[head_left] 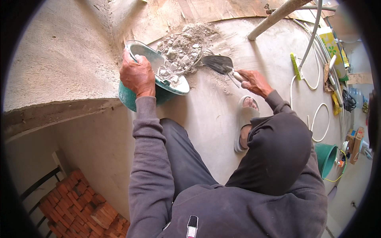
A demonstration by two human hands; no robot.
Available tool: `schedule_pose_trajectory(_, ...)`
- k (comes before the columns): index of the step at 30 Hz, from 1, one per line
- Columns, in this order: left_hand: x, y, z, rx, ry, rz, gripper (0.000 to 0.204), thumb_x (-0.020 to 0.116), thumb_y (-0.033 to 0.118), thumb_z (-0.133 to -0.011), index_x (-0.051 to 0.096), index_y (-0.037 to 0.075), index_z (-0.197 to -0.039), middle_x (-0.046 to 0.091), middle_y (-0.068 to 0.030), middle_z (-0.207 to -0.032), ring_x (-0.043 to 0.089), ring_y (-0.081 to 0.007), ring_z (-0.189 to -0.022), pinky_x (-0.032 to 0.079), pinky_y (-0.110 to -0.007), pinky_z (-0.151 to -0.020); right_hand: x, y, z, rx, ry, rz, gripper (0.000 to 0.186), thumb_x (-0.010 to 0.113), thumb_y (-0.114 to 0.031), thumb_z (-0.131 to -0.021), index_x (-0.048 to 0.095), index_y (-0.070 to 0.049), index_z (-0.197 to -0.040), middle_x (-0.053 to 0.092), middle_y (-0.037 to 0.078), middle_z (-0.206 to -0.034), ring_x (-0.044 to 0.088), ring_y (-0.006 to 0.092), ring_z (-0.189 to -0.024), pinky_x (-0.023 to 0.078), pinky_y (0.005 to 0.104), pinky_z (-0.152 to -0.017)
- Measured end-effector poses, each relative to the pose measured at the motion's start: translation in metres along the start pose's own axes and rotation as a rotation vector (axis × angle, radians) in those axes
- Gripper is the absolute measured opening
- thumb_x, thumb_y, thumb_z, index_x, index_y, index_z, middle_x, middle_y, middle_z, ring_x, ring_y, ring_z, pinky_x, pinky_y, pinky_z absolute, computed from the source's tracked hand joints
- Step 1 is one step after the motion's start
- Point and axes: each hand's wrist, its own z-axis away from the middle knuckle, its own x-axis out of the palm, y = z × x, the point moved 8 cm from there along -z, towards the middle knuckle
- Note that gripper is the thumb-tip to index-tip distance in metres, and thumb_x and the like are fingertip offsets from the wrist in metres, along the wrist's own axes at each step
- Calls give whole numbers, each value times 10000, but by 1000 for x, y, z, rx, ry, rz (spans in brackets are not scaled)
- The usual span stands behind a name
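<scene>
A head-worn fisheye looks steeply down onto the nearby floor.

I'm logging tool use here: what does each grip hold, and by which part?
The left grip holds the green bucket by its rim; the right grip holds the dark-bladed trowel by its pale handle.

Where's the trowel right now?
In the head view, upper middle: the trowel is in the right hand, just right of the rubble pile, with the tilted green bucket farther left.
</scene>
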Motion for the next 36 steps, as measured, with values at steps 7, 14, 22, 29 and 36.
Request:
schedule_pose_trajectory(7,5,11,11,80,75,34,407,571,176,-825,655,28,-1195,709,-208,-1041,693,-390,-907,534,-476,-833,24,80,48,217,265,-211,532,553,-128,-720,601,29,-1226,622,156,-770,610,213,-579,515,360,-565)
schedule_pose_trajectory(14,-8,10,16,76,115,6,397,569,155,-837,650,14,-1200,713,-216,-1003,696,-390,-881,539,-464,-811,77,9,5,374,0,-628,427,554,-89,-810,608,-26,-1229,589,60,-727,546,118,-499,452,287,-411)
schedule_pose_trajectory(22,-6,17,22,51,58,25,442,575,125,-836,601,-34,-1248,690,-243,-1071,683,-394,-916,534,-457,-822,112,-16,-37,316,-137,-899,517,554,-77,-817,560,-23,-1332,566,45,-708,539,104,-503,453,266,-423)
schedule_pose_trajectory(29,-6,13,18,20,41,31,429,572,125,-843,607,-29,-1242,697,-242,-1036,687,-395,-888,533,-459,-802,77,-117,-46,-333,-124,-169,607,580,-56,-754,542,-66,-1360,688,219,-949,668,402,-896,532,452,-798)
schedule_pose_trajectory(36,1,18,15,57,45,19,415,569,131,-849,613,-30,-1229,698,-234,-1047,689,-397,-882,536,-466,-792,43,-76,-29,-314,116,-31,636,560,-71,-765,520,-134,-1396,668,209,-986,684,315,-812,573,407,-777)
